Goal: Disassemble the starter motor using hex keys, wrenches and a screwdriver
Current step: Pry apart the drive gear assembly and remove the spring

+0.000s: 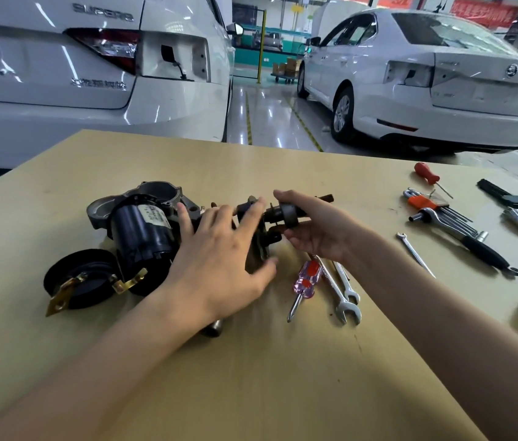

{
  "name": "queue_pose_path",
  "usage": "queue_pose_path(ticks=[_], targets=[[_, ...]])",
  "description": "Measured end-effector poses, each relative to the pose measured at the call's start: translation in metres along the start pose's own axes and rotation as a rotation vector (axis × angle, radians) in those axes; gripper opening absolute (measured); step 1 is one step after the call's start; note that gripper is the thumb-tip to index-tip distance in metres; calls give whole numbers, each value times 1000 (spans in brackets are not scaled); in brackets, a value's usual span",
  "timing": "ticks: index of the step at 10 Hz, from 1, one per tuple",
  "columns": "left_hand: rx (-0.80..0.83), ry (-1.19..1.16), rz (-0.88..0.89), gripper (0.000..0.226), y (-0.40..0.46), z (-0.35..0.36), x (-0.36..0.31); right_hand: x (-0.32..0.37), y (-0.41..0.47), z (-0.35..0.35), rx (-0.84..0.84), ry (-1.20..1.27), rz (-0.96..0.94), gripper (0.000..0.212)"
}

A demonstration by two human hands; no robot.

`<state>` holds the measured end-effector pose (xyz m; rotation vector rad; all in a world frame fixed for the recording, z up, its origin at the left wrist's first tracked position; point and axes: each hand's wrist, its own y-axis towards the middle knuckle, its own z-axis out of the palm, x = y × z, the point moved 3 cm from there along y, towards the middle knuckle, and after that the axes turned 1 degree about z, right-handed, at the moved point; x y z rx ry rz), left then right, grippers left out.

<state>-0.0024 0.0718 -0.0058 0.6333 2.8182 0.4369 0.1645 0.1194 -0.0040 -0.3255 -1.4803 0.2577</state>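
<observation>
1. Pinched between the thumb and curled fingers of the right hand [311, 227] is a dark, greasy shaft with a grey metal ring around it [288, 214], lifted just above the table; its rusty end pokes out past the fingers.
2. Left hand [219, 259] lies flat with straight, spread fingers over a dark, dirty metal block of the starter motor [259, 249]; the thumb touches the block's lower edge, and the hand grips nothing.
3. Just left of that hand lies the black cylindrical motor body with a white label [141, 230], touching a grey cast-aluminium nose housing [156, 194] behind it.
4. Nearer the table's left edge sits a round black end cap with brass-coloured brackets [81, 281].
5. Below the right wrist lie a screwdriver with a clear pink handle [304, 281] and two silver open-end wrenches [345, 300], close together.
6. Further right are a small silver spanner [413, 253], a ratchet wrench with a black grip [467, 240] across a set of hex keys in an orange holder [423, 202], and a red-handled screwdriver [428, 174].
7. All rest on a pale wooden tabletop [251, 377]; two white cars [442, 87] stand beyond it on a glossy floor.
</observation>
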Motion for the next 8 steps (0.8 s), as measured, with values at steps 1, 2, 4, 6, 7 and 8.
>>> queue_pose_path(ticks=[1, 2, 4, 6, 7, 8], targets=[[42, 65, 24, 76, -1, 6, -1, 2, -5, -4, 77, -47, -2, 41], [43, 53, 26, 65, 1, 9, 1, 7, -9, -21, -28, -158, -149, 43], [25, 50, 82, 76, 4, 13, -2, 2, -13, -48, -186, -378, -314, 14], [50, -1, 36, 85, 4, 15, 0, -11, -16, -42, -251, -500, -472, 5], [35, -70, 38, 87, 1, 11, -2, -12, -19, -33, -264, -578, -543, 6], [-160, -199, 145, 67, -8, -6, -15, -13, -32, -27, -318, -597, -634, 9]])
